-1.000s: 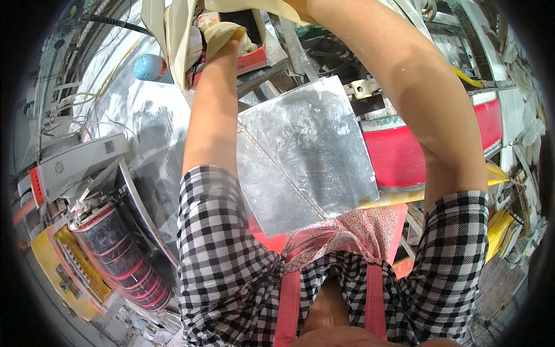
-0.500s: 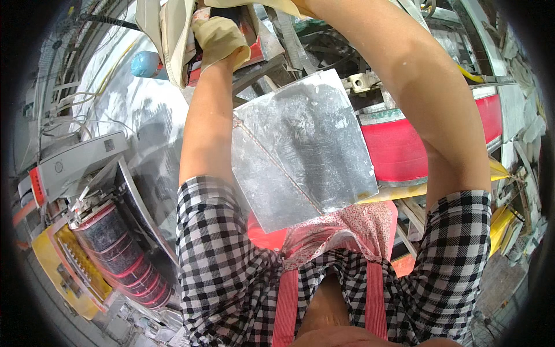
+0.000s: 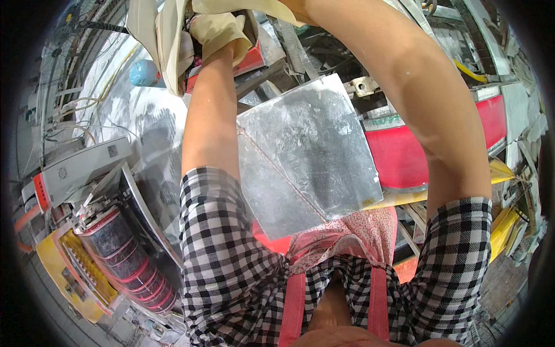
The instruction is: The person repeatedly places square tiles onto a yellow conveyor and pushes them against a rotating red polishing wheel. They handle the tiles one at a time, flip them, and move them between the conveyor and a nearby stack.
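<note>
My left hand (image 3: 217, 29) is inside a loose cream work glove at the upper left, above a red-edged box (image 3: 250, 61). Its fingers are hidden by the glove and the cream material around it. A long cream piece with a seamed edge (image 3: 167, 52) hangs just left of that glove. My right arm reaches across the top to my right hand (image 3: 248, 6), also covered in cream material and partly cut off by the upper edge. Whether either hand grips the cream piece cannot be made out.
A scuffed grey metal plate (image 3: 306, 150), with a cord across it, lies before my body. To the right is a red curved panel (image 3: 399, 156). At left stand a blue round object (image 3: 143, 73), a pale machine housing (image 3: 87, 170) and a dark ribbed roller (image 3: 124, 254).
The hanging cream piece and both covered hands have shifted slightly left. The plate sits a little lower and farther right in the picture, as the whole view has moved slightly.
</note>
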